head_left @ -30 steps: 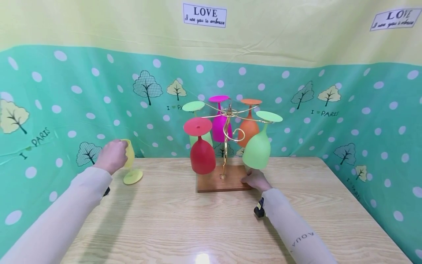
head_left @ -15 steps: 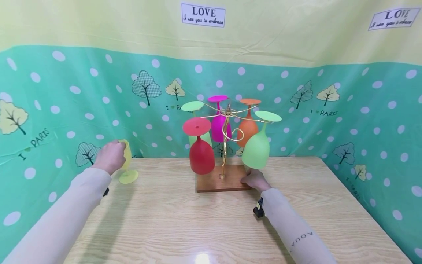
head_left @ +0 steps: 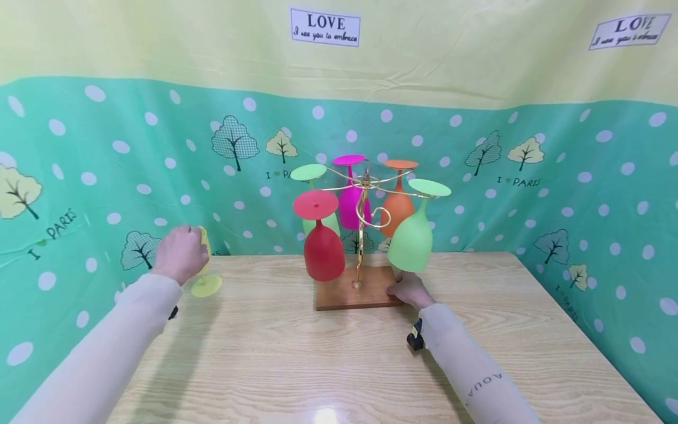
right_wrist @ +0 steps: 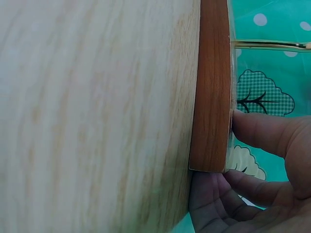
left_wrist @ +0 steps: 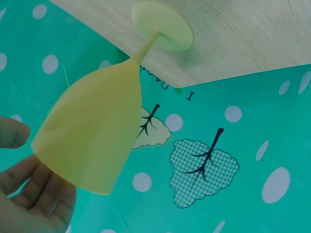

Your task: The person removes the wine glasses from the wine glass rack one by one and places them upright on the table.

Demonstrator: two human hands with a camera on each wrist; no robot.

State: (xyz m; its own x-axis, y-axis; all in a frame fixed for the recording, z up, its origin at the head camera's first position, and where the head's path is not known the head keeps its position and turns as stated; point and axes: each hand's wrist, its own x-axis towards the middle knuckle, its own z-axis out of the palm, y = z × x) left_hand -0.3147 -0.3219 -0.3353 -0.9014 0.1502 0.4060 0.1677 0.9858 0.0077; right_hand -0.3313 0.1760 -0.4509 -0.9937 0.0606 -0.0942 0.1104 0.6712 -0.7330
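Note:
A yellow goblet stands on its foot near the table's left edge. My left hand is at its rim. In the left wrist view the thumb is apart from the bowl and the loosely bent fingers lie close to the rim; whether they touch it is unclear. My right hand grips the right front corner of the stemware rack's wooden base, thumb on top and fingers against the end. From the gold wire rack hang a red goblet, a magenta one, an orange one and two green ones, all upside down.
A light wood-grain table carries everything. Green dotted cloth with printed trees closes off the back and sides. An unoccupied gold loop of the rack points to the front right.
The tilted yellow goblet has come upright, its foot shifting slightly left onto the table. My left hand has moved a little to the right since half a second ago. The right hand stays put.

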